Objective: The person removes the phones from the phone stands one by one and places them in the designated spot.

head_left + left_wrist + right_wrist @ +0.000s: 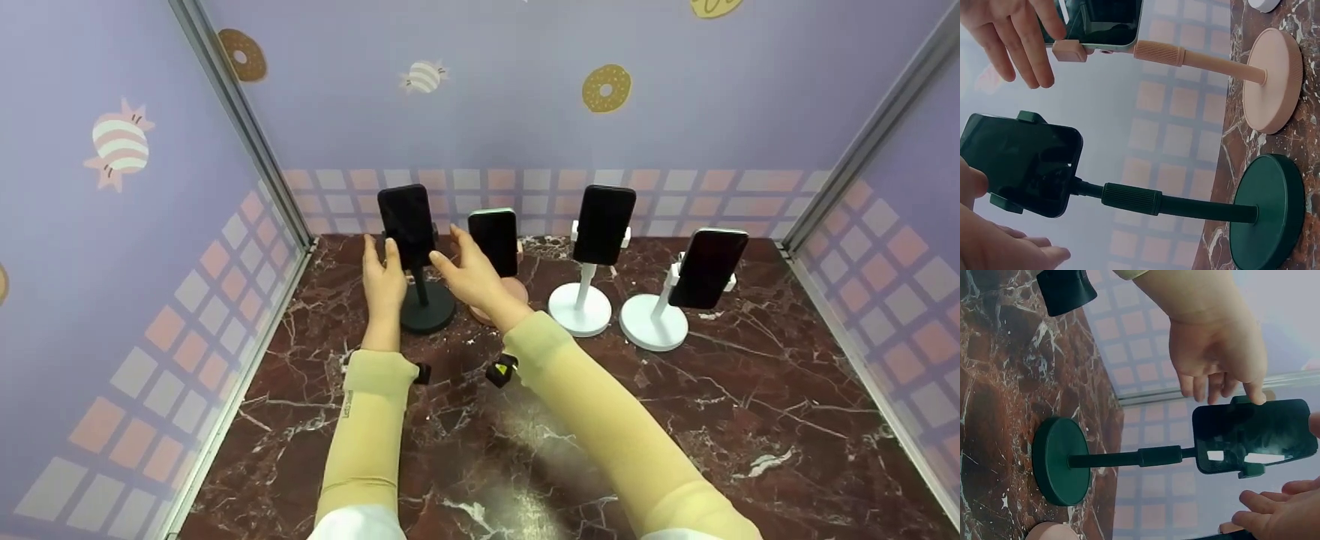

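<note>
At the left end of the row, on the red-brown marbled tabletop (750, 405), there it was: a black smartphone (406, 221), held upright in a dark telescopic phone stand (1112, 459). And it was flanked from both sides! The left hand (384, 289) was set by one long edge, fingers apart, its thumb laid near the clamp; the right hand (476, 281) was placed opposite, fingers extended, nothing gripped by either. Whether the phone was touched by the right thumb could not be told. Both flanks, it seemed, were covered so that any push could be balanced. The phone itself was pinched by side clamps (1251, 471), the screen left bare, and tipping was presumably guarded against by the broad round base (431, 322). Alongside, a mint-edged smartphone (493, 236) was carried by a peach stand (1272, 81); farther right, white stands (580, 309) were each loaded with a phone.
</note>
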{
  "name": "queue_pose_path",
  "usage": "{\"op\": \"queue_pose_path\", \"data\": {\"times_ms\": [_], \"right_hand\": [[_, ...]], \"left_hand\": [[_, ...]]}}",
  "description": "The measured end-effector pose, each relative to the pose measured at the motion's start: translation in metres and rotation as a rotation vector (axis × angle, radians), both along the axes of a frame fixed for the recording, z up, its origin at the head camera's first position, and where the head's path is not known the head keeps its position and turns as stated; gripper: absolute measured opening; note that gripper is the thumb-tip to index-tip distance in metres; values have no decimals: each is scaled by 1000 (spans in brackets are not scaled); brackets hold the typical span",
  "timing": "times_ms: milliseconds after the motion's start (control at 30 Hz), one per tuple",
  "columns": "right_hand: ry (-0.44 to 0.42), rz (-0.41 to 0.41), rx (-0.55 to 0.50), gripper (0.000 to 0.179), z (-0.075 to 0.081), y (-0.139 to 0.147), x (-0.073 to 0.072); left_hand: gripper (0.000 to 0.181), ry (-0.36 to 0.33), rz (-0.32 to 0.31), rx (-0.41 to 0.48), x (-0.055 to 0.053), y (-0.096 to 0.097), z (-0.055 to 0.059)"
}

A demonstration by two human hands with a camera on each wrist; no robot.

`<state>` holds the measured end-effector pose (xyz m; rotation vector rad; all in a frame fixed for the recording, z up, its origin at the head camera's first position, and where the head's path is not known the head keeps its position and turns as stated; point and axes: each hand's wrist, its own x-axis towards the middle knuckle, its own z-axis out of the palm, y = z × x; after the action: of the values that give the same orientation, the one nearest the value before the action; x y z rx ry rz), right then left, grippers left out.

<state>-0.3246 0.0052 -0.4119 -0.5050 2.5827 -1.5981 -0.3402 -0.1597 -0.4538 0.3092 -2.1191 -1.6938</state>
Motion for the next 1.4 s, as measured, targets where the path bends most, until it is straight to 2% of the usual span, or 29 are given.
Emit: {"op": "queue_pose_path", "data": {"times_ms": [167, 467, 600, 767, 933, 1200, 1400], "right_hand": [[-6, 9, 47, 71, 4, -9, -7], [-69, 57, 52, 68, 1, -11, -27], [-82, 94, -20, 64, -3, -10, -30], [-104, 110, -109, 63, -5, -13, -32], [-80, 78, -104, 61, -6, -16, -34], [-21, 17, -136, 55, -11, -18, -36], [43, -71, -149, 49, -13, -23, -34]], "left_hand": [[61, 36, -14, 38, -4, -1, 3], [51, 58, -16, 31, -9, -1, 11], [47, 82, 7, 28, -10, -1, 11], [42, 133, 28, 66, -11, -1, 7], [41, 162, 16, 111, -8, -2, 2], [38, 190, 15, 90, -7, -9, 0], [35, 205, 26, 131, -7, -12, -5]]}}
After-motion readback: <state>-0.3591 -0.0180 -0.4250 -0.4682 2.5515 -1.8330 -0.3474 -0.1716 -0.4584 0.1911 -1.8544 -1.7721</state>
